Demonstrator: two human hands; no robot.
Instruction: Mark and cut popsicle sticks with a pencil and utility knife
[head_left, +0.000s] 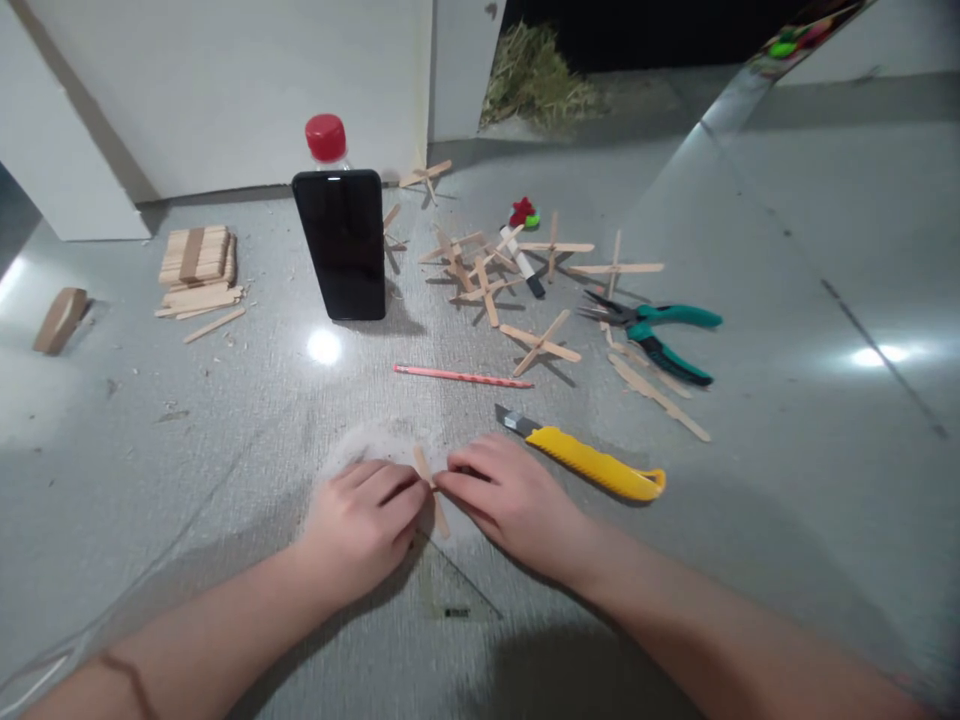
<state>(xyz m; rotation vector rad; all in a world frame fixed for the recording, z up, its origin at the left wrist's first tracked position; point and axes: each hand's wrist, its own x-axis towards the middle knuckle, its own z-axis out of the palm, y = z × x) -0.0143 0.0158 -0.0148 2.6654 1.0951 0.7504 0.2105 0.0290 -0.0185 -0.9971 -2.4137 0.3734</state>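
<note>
A wooden craft stick [421, 462] lies low over the floor between my two hands, running away from me at a slight slant. My left hand [369, 520] is closed, its fingertips pinching at the stick's middle from the left. From the right, my right hand [510, 500] pinches at the same spot with thumb and fingers. Whether a second piece crosses the stick there is hidden by the fingers. A yellow utility knife [596, 462], blade out, rests just beyond my right hand. Past both hands lies a pink pencil [465, 377]. A clear set square [457, 590] is partly visible below them.
Several crossed craft sticks [541, 343] stand across the floor ahead. Teal-handled pliers [652, 325] lie at right beside split stick scraps [660, 397]. A phone [343, 250] leans on a red-capped bottle [325, 138]. Bundled sticks [196, 254] sit at left, near a brown block [61, 320].
</note>
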